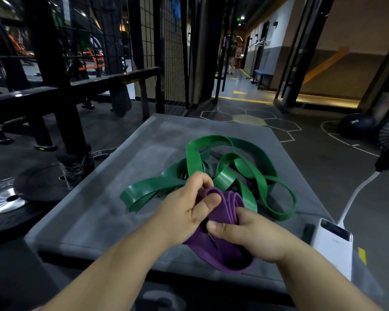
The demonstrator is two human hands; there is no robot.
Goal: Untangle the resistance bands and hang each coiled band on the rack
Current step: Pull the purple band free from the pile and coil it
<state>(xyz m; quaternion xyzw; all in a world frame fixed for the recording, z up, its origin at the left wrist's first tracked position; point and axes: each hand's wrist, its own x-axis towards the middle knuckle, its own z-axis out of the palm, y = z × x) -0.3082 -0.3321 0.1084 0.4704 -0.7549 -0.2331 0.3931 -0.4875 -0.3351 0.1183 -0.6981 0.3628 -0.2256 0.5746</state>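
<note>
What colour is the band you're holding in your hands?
Purple. The head view shows the band best.

I'm seeing a solid purple band [220,250] and a glossy green band [234,167], each one colour throughout. Grey pad [112,203], lighter in patches. White power bank [332,245], white cable [355,198]. Dark grey floor [312,158] carries pale hexagon outlines, one hexagon [249,120] filled yellow
</note>
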